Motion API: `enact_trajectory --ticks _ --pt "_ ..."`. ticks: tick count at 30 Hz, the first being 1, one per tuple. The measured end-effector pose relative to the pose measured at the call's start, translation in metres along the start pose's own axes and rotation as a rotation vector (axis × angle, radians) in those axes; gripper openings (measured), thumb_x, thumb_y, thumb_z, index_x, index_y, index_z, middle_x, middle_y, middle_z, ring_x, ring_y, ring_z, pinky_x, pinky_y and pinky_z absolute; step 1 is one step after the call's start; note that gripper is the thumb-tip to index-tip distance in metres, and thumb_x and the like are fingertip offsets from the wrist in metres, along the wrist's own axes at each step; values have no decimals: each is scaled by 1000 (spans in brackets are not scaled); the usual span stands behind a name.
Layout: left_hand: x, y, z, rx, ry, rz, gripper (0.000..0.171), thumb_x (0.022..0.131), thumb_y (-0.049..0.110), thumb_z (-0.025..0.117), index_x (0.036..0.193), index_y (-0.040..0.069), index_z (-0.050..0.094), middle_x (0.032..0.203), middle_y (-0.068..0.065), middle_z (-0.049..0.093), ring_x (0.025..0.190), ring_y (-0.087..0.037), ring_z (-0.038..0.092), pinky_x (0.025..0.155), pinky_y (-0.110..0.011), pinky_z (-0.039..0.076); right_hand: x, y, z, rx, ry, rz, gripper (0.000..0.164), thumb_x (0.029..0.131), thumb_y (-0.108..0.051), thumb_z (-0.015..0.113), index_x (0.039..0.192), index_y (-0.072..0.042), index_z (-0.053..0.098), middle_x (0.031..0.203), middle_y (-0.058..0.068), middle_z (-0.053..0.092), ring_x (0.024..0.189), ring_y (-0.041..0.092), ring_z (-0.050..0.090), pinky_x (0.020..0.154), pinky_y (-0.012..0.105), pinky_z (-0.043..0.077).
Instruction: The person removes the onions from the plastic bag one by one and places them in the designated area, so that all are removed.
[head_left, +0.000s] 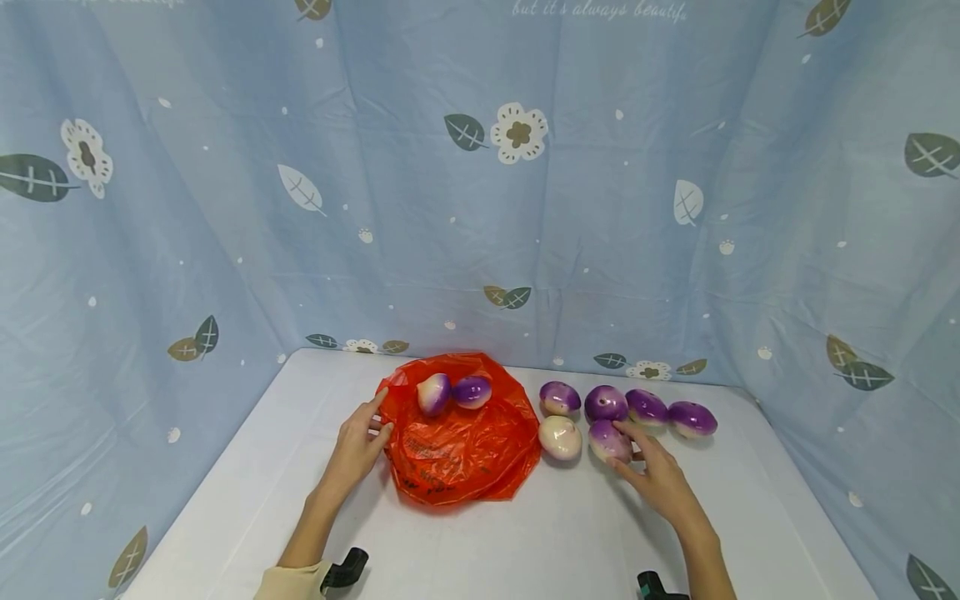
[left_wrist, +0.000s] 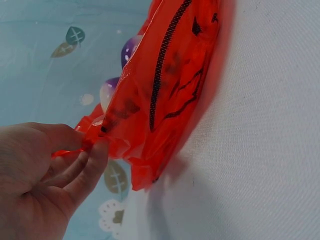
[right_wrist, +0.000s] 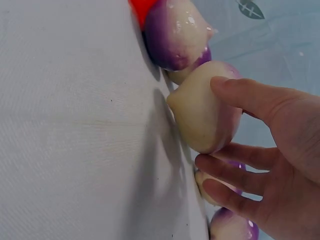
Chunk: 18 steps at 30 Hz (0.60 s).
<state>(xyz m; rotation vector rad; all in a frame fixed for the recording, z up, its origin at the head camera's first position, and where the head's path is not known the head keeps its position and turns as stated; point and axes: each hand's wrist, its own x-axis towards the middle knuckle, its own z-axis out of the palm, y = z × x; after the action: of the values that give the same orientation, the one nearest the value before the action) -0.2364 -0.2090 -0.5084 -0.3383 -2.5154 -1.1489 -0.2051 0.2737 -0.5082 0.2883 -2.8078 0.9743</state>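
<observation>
At the left rim of a red plastic bag (head_left: pixel 465 454), my left hand (head_left: pixel 356 446) pinches the plastic between thumb and fingers, seen up close in the left wrist view. Two purple-and-white turnips, one of them a turnip with its pale end to the left (head_left: pixel 433 394), lie on the bag. My right hand (head_left: pixel 657 477) grips another turnip (right_wrist: pixel 202 107), thumb on one side and fingers on the other. It is the front turnip of the group right of the bag. A pale turnip (head_left: pixel 560 438) lies just left of it.
Behind the gripped turnip, several turnips form a row, with a purple turnip (head_left: pixel 692 419) at its right end. Everything lies on a white table (head_left: pixel 480 554). A blue patterned curtain (head_left: pixel 420 208) hangs behind and at both sides.
</observation>
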Motion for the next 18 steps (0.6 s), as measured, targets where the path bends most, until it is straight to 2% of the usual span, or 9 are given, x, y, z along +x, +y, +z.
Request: enact_trajectory --ticks 9,18 --pt "0 0 1 -9 -6 -19 62 86 -3 68 144 1 46 102 -16 63 81 -23 68 68 -30 62 0 0 4 -10 -26 37 61 89 -32 71 143 -19 47 134 21 56 99 32 67 79 51 58" --pt "0 0 1 -8 -2 -5 61 86 -3 68 144 -1 46 102 -17 63 80 -24 69 66 -28 61 1 -4 3 -20 -35 54 61 89 -31 71 143 -17 47 132 23 56 98 32 67 78 49 58"
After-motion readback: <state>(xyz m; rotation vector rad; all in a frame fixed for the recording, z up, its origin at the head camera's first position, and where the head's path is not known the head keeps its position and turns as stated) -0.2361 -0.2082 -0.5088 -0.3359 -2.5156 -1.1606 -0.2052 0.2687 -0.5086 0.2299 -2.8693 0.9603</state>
